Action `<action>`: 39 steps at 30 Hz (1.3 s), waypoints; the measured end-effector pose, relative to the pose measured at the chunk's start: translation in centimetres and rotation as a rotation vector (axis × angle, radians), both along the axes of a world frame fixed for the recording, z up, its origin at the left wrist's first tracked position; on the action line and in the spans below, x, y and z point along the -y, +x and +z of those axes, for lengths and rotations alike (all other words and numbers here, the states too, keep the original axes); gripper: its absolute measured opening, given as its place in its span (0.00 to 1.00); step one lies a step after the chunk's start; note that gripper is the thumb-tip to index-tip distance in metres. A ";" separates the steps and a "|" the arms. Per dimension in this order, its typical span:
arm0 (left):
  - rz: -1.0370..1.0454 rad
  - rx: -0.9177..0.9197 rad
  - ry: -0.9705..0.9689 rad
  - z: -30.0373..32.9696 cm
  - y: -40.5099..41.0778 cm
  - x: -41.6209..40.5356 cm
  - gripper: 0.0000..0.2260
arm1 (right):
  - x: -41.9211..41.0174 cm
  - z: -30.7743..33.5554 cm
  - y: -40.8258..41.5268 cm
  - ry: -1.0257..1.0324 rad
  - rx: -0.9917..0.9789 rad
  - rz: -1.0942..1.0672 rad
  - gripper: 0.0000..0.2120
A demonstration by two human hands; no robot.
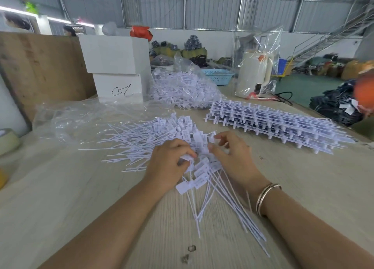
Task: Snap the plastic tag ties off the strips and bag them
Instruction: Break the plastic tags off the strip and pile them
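A fan of white plastic tag ties [204, 177] lies on the wooden table in front of me, tails pointing towards me. My left hand [170, 163] is closed on the tag heads of this bunch. My right hand [230, 153] rests beside it with thumb and fingers pinching among the heads. A loose heap of separated ties [149, 139] spreads to the left. A stack of unbroken strips [273, 125] lies to the right. An empty clear bag [85, 116] lies flat at the left. A filled bag of ties [182, 88] sits behind.
Two stacked white boxes [117, 70] stand at the back left, a wooden board [40, 66] beside them. A white kettle in clear wrap [255, 74] and a blue basket [218, 76] stand at the back. A tape roll [8, 141] sits at the left edge. Another person [364, 90] is at the right.
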State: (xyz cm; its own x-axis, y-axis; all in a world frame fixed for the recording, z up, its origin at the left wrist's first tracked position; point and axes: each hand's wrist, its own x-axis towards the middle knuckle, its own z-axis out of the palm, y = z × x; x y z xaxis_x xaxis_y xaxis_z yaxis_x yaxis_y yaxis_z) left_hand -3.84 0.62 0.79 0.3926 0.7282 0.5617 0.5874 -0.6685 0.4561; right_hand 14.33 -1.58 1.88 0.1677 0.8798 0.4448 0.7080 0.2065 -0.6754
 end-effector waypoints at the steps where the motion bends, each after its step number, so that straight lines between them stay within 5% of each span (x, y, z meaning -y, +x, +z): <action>1: 0.034 -0.044 0.033 0.1 0.1 0.0 0.14 | 0.0 0.4 0.4 0.012 -0.004 -0.029 0.11; 4: 0.108 -0.126 0.092 0.5 -0.3 0.0 0.17 | 0.6 1.6 2.4 -0.212 0.172 -0.113 0.11; 9: 0.283 -0.202 0.075 1.2 -0.3 0.8 0.12 | 2.5 2.1 4.2 -0.582 0.510 -0.070 0.25; 15: 0.190 -0.192 -0.132 1.1 0.4 1.8 0.07 | 2.9 2.0 2.8 -0.596 0.597 -0.001 0.13; 19: 0.267 -0.326 -0.109 2.4 0.0 2.2 0.03 | 3.1 2.1 2.3 -0.598 0.581 0.050 0.10; 23: 0.219 -0.591 -0.247 2.3 0.3 3.0 0.14 | 3.5 2.3 1.9 -0.640 0.533 0.174 0.11; 30: 0.224 -0.426 -0.152 1.3 0.8 2.7 0.09 | 3.7 2.1 0.1 -0.638 0.318 0.362 0.13; 34: 0.229 -0.352 -0.232 1.0 0.8 2.4 0.19 | 3.4 1.9 -0.7 -0.616 0.201 0.387 0.09; 39: 0.206 -0.546 -0.375 1.4 0.3 2.6 0.27 | 3.2 1.7 -0.8 -0.613 0.114 0.413 0.13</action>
State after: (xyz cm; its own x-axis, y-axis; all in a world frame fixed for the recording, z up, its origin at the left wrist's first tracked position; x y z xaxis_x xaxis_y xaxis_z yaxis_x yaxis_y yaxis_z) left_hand -3.59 -1.94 2.15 0.3800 0.9248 0.0188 0.8967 -0.3733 0.2379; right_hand 13.50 -4.74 3.59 -0.2477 0.9571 -0.1506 0.7268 0.0808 -0.6821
